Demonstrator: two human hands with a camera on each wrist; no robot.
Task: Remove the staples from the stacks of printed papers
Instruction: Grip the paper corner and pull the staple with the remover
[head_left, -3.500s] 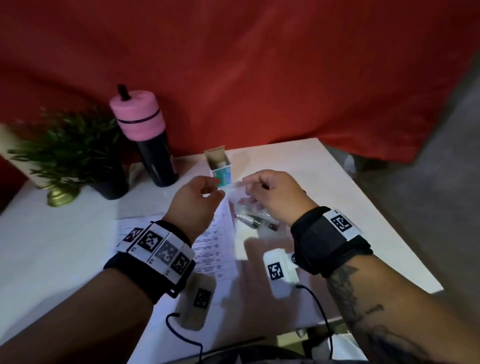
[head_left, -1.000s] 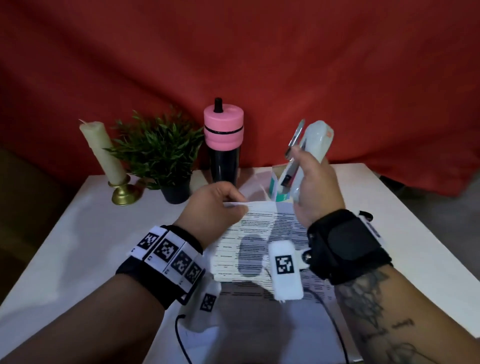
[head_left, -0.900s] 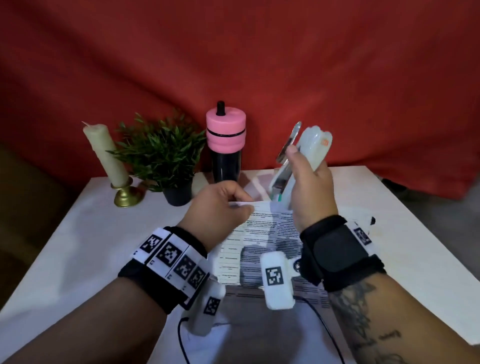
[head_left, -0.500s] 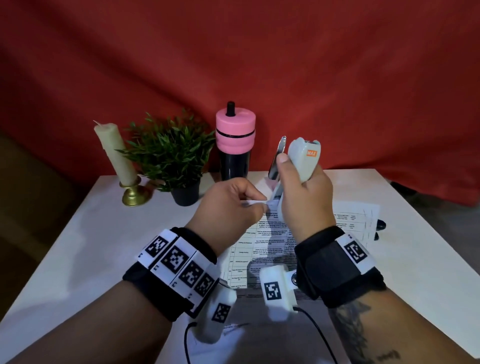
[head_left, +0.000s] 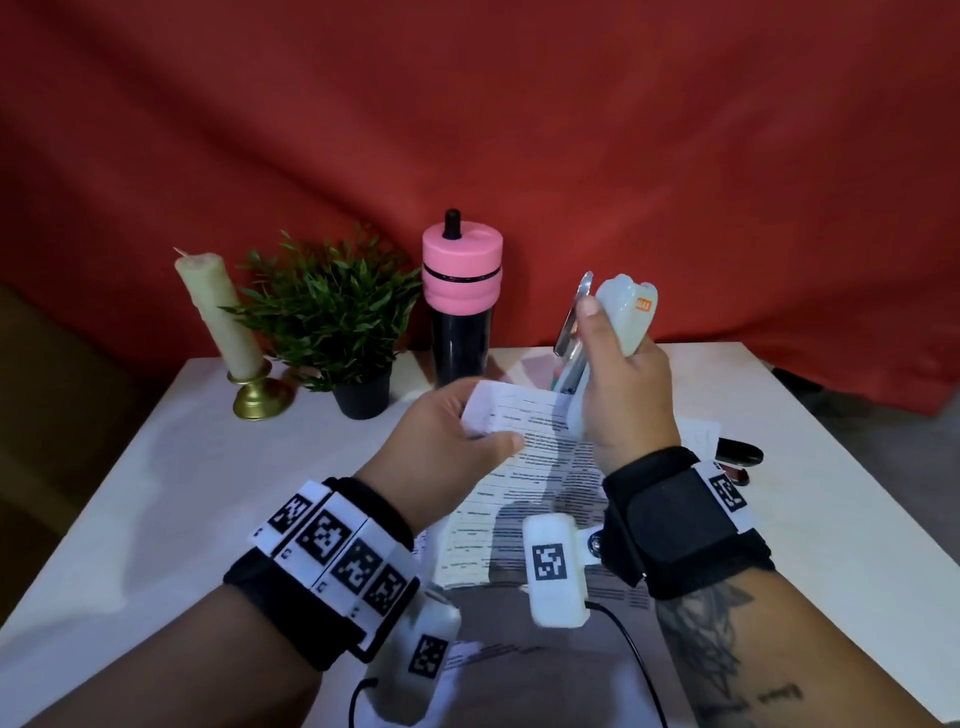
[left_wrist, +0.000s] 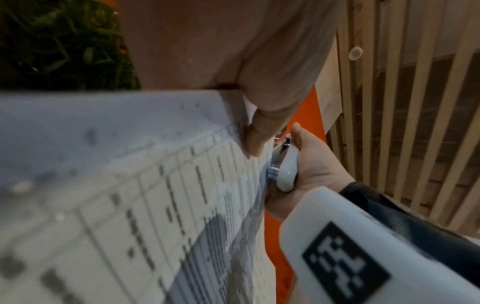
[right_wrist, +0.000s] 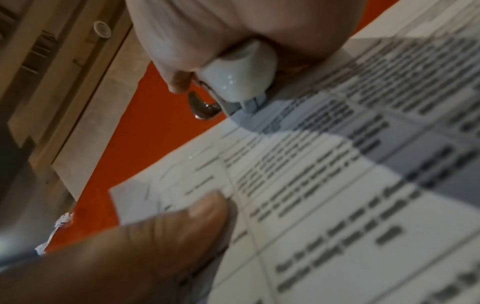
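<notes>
**Stapler brought to the lifted sheets; staple not confirmed out**

The papers are raised off the desk at their far corner, the near end trailing down onto further printed sheets lying flat. Half a second ago that corner was bunched tight between both hands; it now shows as an open, flat page with its top edge clear. The left hand pinches the corner, thumb on top. The right hand is wrapped round a white stapler, held upright, its lower end at the right edge of the page. In my judgement the remover tip is working at the staple; no staple can be seen, so the removal is unverified. Behind stand a tumbler, plant and candle.
</notes>
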